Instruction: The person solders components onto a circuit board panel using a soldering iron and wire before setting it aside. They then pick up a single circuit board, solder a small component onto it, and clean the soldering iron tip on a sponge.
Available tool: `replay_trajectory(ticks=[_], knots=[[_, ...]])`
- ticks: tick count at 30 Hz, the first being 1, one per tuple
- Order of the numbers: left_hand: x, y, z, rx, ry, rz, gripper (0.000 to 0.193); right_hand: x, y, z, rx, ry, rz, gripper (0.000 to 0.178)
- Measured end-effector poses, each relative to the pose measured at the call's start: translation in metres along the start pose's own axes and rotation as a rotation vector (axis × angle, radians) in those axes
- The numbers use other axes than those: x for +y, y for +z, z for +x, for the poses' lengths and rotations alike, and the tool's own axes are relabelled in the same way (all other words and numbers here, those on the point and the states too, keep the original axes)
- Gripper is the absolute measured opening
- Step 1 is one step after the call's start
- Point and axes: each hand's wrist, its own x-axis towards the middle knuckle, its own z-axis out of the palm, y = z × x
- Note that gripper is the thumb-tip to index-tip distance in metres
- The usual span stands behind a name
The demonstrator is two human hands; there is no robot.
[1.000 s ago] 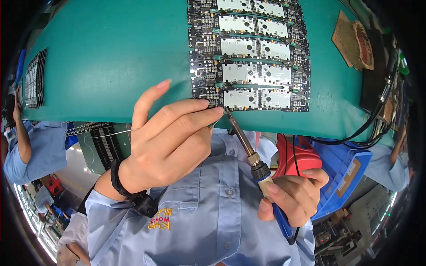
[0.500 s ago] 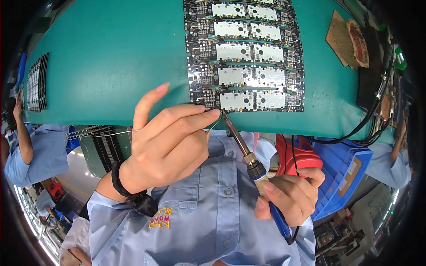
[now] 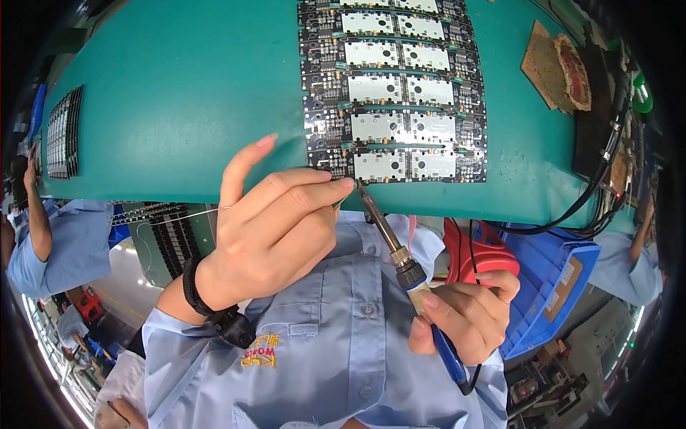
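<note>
Black circuit boards with white rectangular panels (image 3: 375, 166) lie joined in a column on the green mat. Thin solder wire (image 3: 187, 214) runs through my left hand (image 3: 275, 232). That hand's thumb and fingers are closed at the nearest board's front left edge, its index finger raised, and the wire shows again below the fingertips. My right hand (image 3: 468, 322) grips a soldering iron (image 3: 386, 232) by its pale and blue handle. The iron points up and left, its tip at the board's near edge beside my left fingertips. Whether tip and wire touch is too small to tell.
A stack of boards (image 3: 64, 136) stands at the mat's far left. To the right are a brown sponge-like piece (image 3: 572, 75) and black cables (image 3: 607, 157). Below the table edge are a blue bin (image 3: 550, 286), a red plastic seat (image 3: 486, 250) and more boards (image 3: 171, 239). People sit on both sides.
The whole view has shifted very slightly. Both hands keep their grips, and the iron's tip stays at the nearest board's edge.
</note>
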Motion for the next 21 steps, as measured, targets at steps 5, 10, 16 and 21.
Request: replay_trajectory(ticks=[5, 10, 16, 21], knots=[[0.000, -0.002, 0.001, -0.004, -0.006, -0.005, 0.014, 0.001, 0.001, 0.001, 0.020, -0.017, -0.017, 0.023], [0.000, -0.002, 0.001, -0.002, -0.006, -0.012, 0.014, 0.009, -0.012, 0.003, 0.080, 0.002, -0.069, 0.018], [0.000, -0.001, -0.002, -0.021, -0.012, -0.058, 0.016, 0.054, -0.011, 0.007, 0.547, 0.390, -0.066, 0.018], [0.001, -0.003, -0.001, -0.034, -0.026, -0.085, 0.016, 0.106, -0.011, 0.035, 0.426, 0.357, -0.453, 0.027]])
